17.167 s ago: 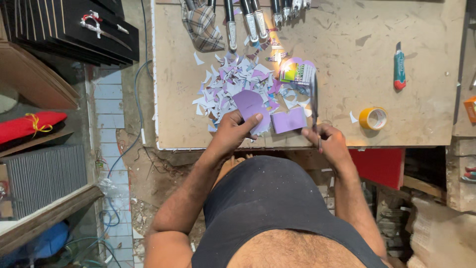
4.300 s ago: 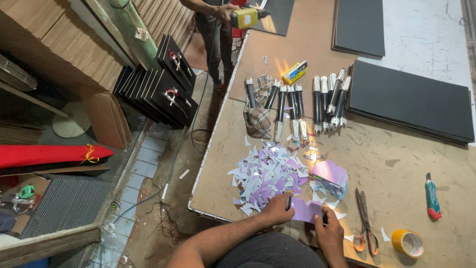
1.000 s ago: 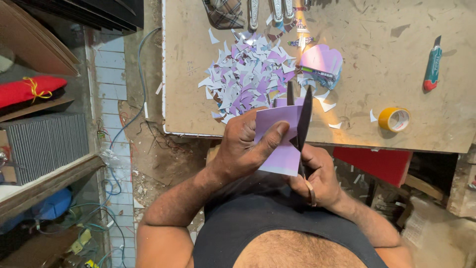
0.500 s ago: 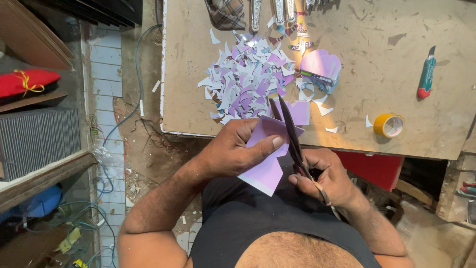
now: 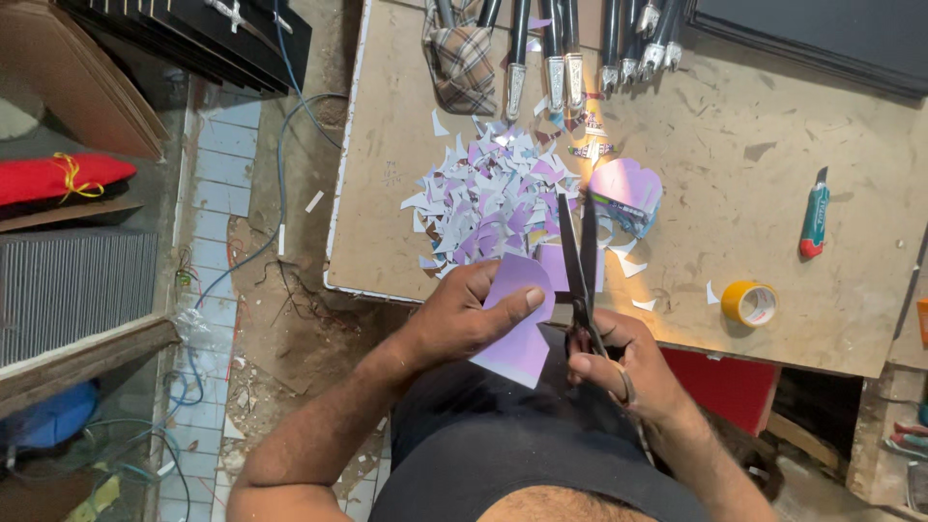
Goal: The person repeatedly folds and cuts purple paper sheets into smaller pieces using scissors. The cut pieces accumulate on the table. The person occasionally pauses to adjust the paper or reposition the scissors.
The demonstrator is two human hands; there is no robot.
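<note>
— Biggest first? Scuffed plywood worktable [image 5: 773, 193], heap of purple and white paper scraps [image 5: 493, 198] near its front edge.

— Then? Left hand [image 5: 464, 314] pinching a pale purple card piece [image 5: 517, 324], thumb on top, just off the edge. Right hand [image 5: 619, 367] curled through black long-bladed scissors [image 5: 578, 256], blades parted at the card.

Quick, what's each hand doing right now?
Left hand: closed on the purple paper piece.
Right hand: closed on the scissors, blades slightly apart.

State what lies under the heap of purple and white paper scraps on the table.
The paper scraps lie on the bare wooden table. Whatever else sits beneath the heap is covered and cannot be seen.
</note>
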